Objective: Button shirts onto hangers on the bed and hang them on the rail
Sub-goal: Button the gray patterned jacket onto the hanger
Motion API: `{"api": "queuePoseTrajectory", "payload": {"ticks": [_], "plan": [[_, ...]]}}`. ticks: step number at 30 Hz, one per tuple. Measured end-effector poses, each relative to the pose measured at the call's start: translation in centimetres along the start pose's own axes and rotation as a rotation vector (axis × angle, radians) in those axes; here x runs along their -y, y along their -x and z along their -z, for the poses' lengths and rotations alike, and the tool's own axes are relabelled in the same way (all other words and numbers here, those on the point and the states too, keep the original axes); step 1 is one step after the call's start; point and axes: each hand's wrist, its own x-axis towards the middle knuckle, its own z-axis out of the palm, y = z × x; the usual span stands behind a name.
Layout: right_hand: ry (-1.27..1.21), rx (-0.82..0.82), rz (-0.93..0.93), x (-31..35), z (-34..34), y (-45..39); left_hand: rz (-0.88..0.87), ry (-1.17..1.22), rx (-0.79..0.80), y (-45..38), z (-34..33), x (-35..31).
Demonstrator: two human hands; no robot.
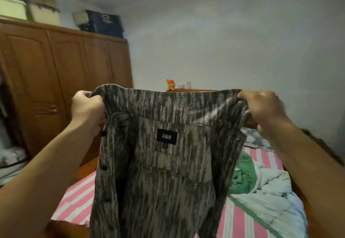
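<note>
A grey and brown streaked shirt (168, 172) hangs open in front of me above the bed, its inside facing me with a black label below the collar. My left hand (87, 110) grips the shirt's left shoulder near the collar. My right hand (261, 107) grips the right shoulder at the same height. Dark buttons run down the left front edge. No hanger and no rail are in view.
The bed (74, 196) has a pink and white striped sheet. A green garment (242, 174) and a pale rumpled blanket (270, 191) lie on its right side. A brown wooden wardrobe (56, 79) with boxes on top stands at the left. A small orange toy (170, 84) sits on the headboard.
</note>
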Motion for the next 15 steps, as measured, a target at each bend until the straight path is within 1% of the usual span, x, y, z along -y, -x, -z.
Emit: {"api": "queuePoseTrajectory", "payload": {"ticks": [2,3,4,6,7,8,11,13,15], "plan": [[-0.112,0.392,-0.208,0.1,-3.4,0.7,0.056,-0.050,-0.136,-1.8,3.1,1.1],[-0.172,0.559,-0.303,-0.3,-5.0,1.0,0.077,-0.073,-0.216,-2.5,4.9,1.6],[-0.234,0.685,-0.376,-0.9,-6.7,1.2,0.088,-0.087,-0.284,-3.1,6.9,2.1],[-0.370,0.859,-0.445,-2.1,-11.0,2.1,0.105,-0.110,-0.378,-3.9,11.0,2.9],[-0.439,0.901,-0.462,-2.5,-13.5,2.8,0.125,-0.133,-0.407,-4.0,12.9,2.9],[-0.503,0.909,-0.470,-2.7,-16.0,3.6,0.147,-0.141,-0.431,-4.1,14.6,2.8],[-0.618,0.843,-0.478,-1.9,-23.0,5.9,0.160,-0.138,-0.492,-4.8,18.8,1.9],[-0.626,0.830,-0.399,-0.9,-26.7,6.9,0.123,-0.121,-0.502,-6.2,20.6,1.3],[-0.550,0.834,-0.282,0.3,-30.0,7.7,0.077,-0.109,-0.501,-7.6,21.9,0.9]]}}
